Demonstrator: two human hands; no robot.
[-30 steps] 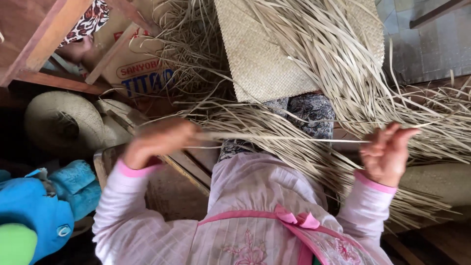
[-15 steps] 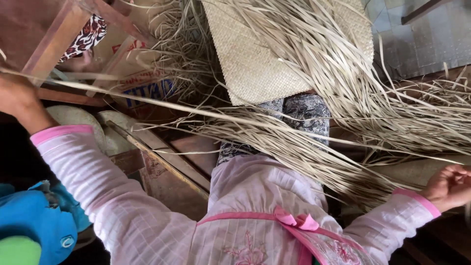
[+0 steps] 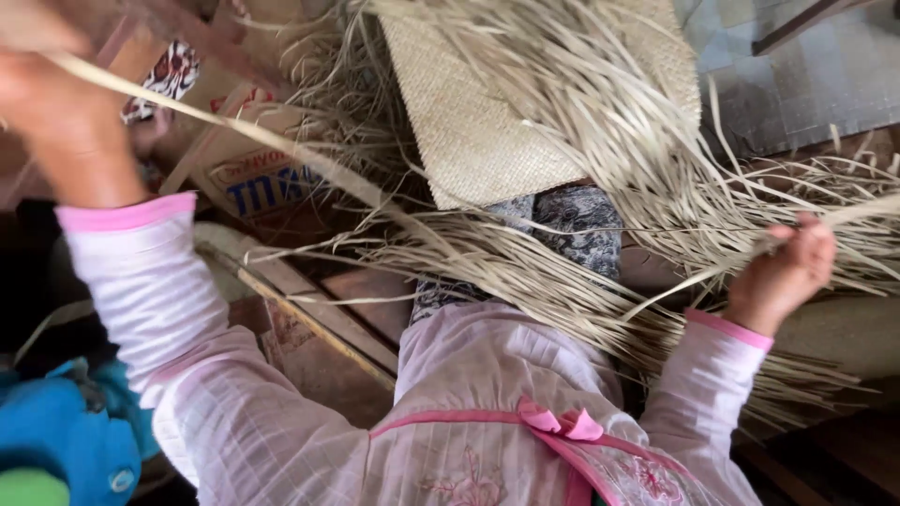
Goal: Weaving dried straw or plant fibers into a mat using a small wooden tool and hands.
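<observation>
My left hand (image 3: 58,122) is raised at the upper left and grips a long pale straw strip (image 3: 234,136) that runs down to the right toward my lap. At the right, my right hand (image 3: 786,267) is closed on loose straw strips (image 3: 694,215) that hang from a partly woven straw mat (image 3: 478,131). The mat lies over my knees at the top centre, its loose ends spreading over my lap. I wear a pink-and-white long-sleeved top with a pink bow.
A cardboard box (image 3: 246,169) with blue lettering stands at the upper left beside wooden slats (image 3: 319,319). A blue object (image 3: 56,450) sits at the lower left. Grey tiled floor (image 3: 797,84) shows at the upper right.
My left hand has swung from the middle up to the far left, drawing one strip out long. My right hand went out to the right and has come back up into the loose strips.
</observation>
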